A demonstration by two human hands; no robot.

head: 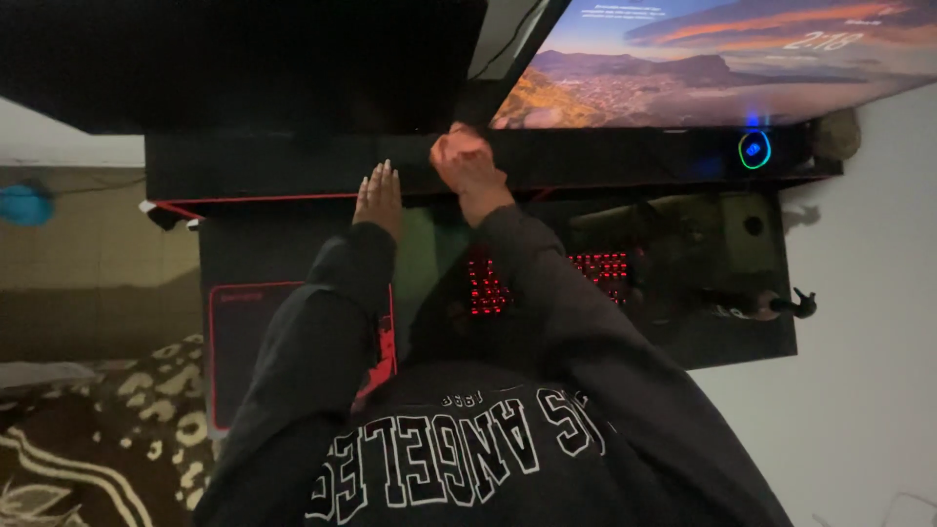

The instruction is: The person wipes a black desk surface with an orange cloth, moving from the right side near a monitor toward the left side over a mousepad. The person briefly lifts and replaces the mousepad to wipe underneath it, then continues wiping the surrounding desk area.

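Resting flat on the dark desk (293, 166), left hand (379, 198), fingers straight and together, palm down, holding nothing. Reaching further forward, right hand (468, 166), blurred, fingers curled loosely near the lower edge of the lit monitor (703, 63); cannot tell whether anything is gripped. Just below the right forearm, keyboard (547, 278) with red glowing keys, partly hidden by the dark sleeve. Under the left sleeve, black mouse pad (244, 332) with red border. Left of the lit monitor, second dark screen (244, 59). On the right, small blue-green glowing ring (753, 149).
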